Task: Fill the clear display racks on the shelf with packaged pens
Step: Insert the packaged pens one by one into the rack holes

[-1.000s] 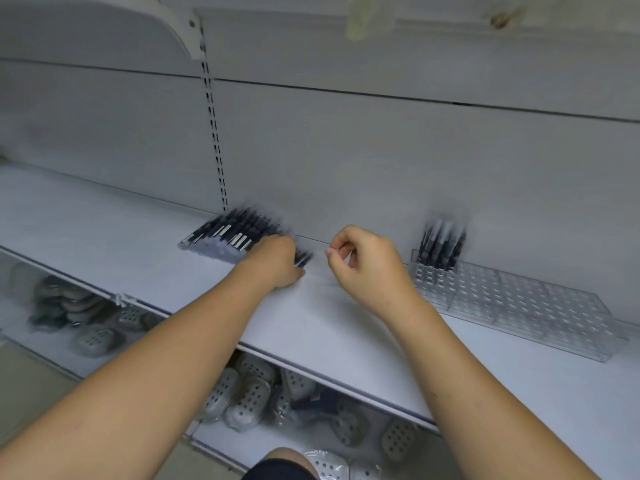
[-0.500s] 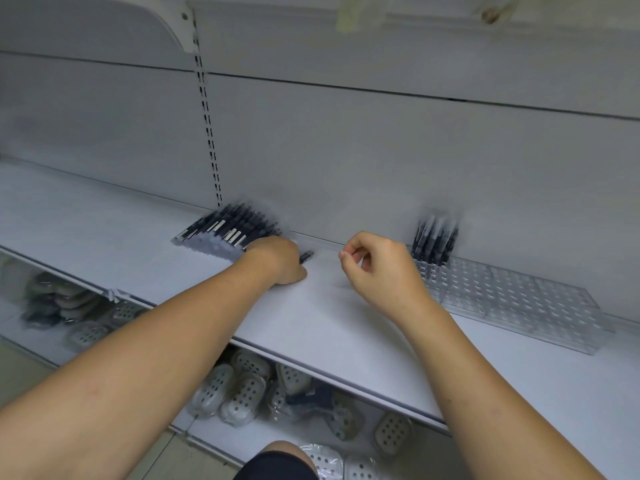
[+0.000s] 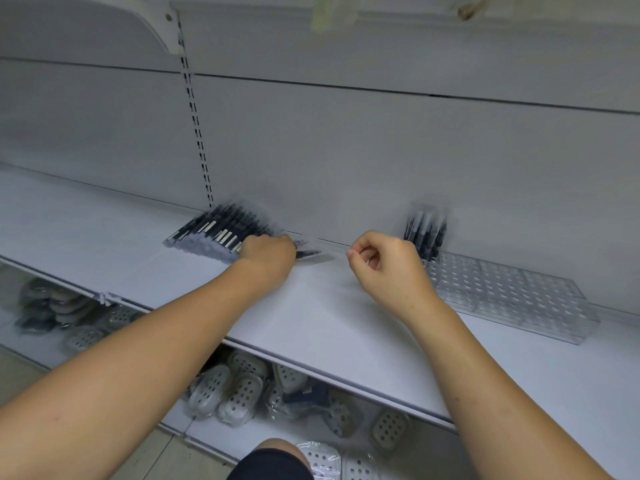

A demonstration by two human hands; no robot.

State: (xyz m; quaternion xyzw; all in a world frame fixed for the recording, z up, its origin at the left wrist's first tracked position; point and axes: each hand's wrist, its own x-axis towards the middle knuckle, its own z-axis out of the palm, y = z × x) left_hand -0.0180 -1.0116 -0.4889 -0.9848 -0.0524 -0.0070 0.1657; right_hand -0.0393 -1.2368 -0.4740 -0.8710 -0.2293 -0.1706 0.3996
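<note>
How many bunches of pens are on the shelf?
2. One pile lies flat under the left hand; one bunch stands in the rack, behind the right hand.

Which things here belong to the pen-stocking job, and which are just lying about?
Job: pile of packaged pens under the left hand; clear display rack with a few pens standing; right hand.

Lying about: perforated packaged items on the lower shelf.
</note>
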